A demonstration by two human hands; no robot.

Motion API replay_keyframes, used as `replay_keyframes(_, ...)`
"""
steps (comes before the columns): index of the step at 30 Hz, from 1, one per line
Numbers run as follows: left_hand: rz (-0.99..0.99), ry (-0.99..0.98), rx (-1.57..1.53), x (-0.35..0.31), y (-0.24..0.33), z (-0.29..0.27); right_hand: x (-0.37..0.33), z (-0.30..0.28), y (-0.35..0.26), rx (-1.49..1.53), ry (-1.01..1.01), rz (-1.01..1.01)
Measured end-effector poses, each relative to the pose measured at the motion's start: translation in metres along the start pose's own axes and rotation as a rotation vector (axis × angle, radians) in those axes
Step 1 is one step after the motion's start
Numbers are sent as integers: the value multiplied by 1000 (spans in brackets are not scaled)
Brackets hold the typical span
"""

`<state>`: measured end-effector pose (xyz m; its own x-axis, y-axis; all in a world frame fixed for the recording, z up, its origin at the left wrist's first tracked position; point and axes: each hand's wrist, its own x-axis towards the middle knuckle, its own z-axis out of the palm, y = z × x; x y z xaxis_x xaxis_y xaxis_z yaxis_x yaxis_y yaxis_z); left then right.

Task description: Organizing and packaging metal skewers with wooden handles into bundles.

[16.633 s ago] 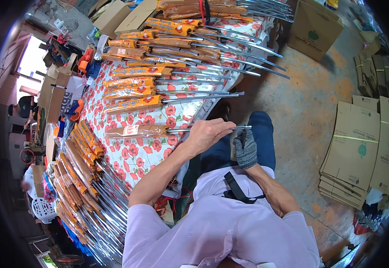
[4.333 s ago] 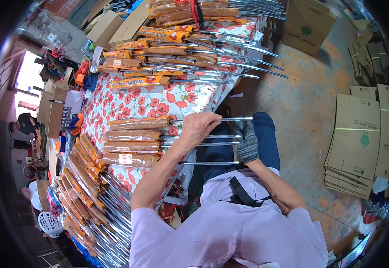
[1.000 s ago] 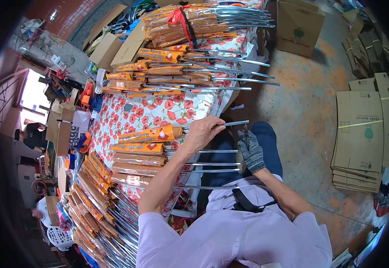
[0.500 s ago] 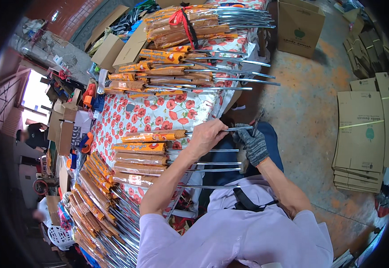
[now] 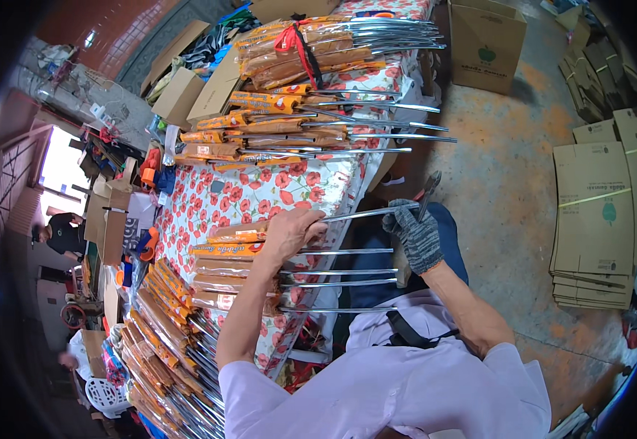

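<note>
A silvery metal rod (image 5: 359, 215) runs across in front of me. It joins a brown bundle in an orange-printed plastic sleeve (image 5: 238, 233) on the flowered table. My left hand (image 5: 294, 235), bare, is closed around the rod near the sleeve's end, its fingers curled over it. In a grey knitted glove, my right hand (image 5: 415, 235) pinches the rod's free end. The same hand grips pliers (image 5: 429, 192), jaws pointing up and away; their handles are mostly hidden in the palm. Several similar wrapped rods (image 5: 340, 274) lie side by side just nearer to me, ends jutting past the table edge.
More wrapped rods (image 5: 165, 336) are heaped at the lower left, others (image 5: 289, 124) along the table's far part. A flowered cloth (image 5: 260, 192) covers the table. A tall carton (image 5: 487, 47) stands on the floor beyond; flattened cartons (image 5: 593, 212) are stacked at right. A person (image 5: 62, 233) is at far left.
My left hand has slid left along the rod, from near the right hand to the sleeve's end. The right hand stays near the rod's tip, with the pliers tilted slightly more to the right.
</note>
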<state>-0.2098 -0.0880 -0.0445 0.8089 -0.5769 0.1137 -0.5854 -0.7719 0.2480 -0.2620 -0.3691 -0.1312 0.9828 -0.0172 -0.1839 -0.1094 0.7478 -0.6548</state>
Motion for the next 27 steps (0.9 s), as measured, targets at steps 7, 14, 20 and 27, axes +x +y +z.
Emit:
replay_keyframes(7, 35, 6, 170, -15, -18, -12, -2, -5, -6, 58, 48, -29)
replay_keyframes(14, 93, 152, -164, 17, 48, 11, -3, -10, 3, -96, 61, 0)
replay_keyframes(20, 146, 139, -395, 54, 82, 39, -24, -29, 2, -662, 11, -126)
replay_keyframes(27, 144, 146, -441, 53, 87, 33, -40, -64, 21, -1068, -20, -351)
